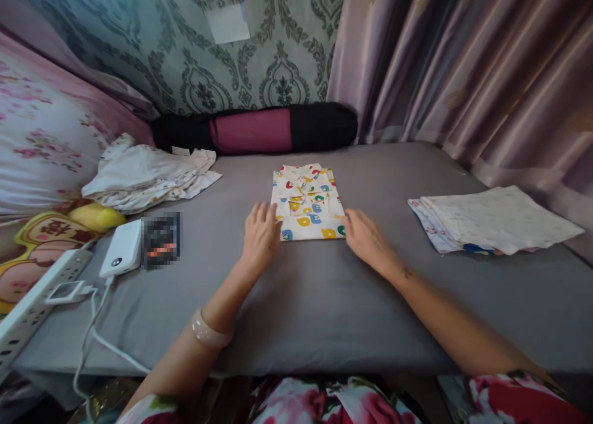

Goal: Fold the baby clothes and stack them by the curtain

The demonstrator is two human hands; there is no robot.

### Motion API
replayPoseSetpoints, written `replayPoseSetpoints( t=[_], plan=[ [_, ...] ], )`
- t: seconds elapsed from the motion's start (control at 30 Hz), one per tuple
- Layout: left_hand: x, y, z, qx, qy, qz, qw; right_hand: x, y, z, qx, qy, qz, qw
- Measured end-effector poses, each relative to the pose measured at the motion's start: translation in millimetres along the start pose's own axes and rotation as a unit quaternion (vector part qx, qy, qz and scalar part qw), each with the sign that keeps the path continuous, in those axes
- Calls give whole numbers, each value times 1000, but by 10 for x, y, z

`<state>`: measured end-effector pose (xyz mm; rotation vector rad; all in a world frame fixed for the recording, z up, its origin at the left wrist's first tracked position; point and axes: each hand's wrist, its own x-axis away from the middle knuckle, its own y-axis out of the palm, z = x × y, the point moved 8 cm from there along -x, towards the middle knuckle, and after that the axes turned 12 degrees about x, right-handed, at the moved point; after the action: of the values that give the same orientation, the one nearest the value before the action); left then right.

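Observation:
A neatly folded white shirt (308,229) with a colourful letter-like print lies flat on the grey bed sheet in front of me, its collar at the far end. My left hand (260,235) is at its left edge, fingers bent and closed on the cloth. At the right edge, my right hand (368,237) pinches the near corner area; some of its fingertips are hidden. A pale bracelet (209,330) circles my left forearm.
A stack of folded cloths (503,220) lies to the right, a crumpled pile of light clothes (152,173) at far left. Nearer left are a white power bank (121,248), a power strip (39,300) and cables. A black and maroon bolster (252,130) lines the wall.

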<state>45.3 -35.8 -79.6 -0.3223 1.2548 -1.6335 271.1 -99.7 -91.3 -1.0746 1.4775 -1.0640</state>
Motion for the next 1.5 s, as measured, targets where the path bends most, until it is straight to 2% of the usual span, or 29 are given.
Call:
replayPoseSetpoints(
  t=[0.1, 0.17, 0.27, 0.47, 0.7, 0.87, 1.03, 1.27, 1.4, 1.5],
  plan=[
    [-14, 296, 253, -23, 8, -83, 996, 46, 53, -538, -1, -121, -28, 992],
    [4, 490, 333, -38, 1, -130, 991, 59, 170, -757, 9, -148, -65, 987],
    [33, 639, 347, -47, 3, -148, 988, 46, 328, -867, 17, -150, -102, 983],
    [67, 662, 236, -64, 19, -112, 991, 38, 411, -823, 28, -147, -92, 984],
    [101, 783, 181, -70, 11, -147, 987, 51, 468, -812, 9, -154, -99, 983],
    [71, 726, 170, -35, 18, -135, 990, 55, 429, -786, 9, -158, -89, 983],
    [42, 660, 139, -30, 14, -114, 993, 51, 371, -651, 39, -138, -65, 988],
    [63, 756, 96, -47, -4, -153, 987, 38, 437, -610, 45, -133, -79, 987],
    [58, 729, 101, -42, -7, -162, 986, 33, 423, -612, 38, -130, -86, 987],
    [39, 664, 92, -52, -8, -143, 988, 20, 402, -563, 40, -114, -86, 989]
  ],
)
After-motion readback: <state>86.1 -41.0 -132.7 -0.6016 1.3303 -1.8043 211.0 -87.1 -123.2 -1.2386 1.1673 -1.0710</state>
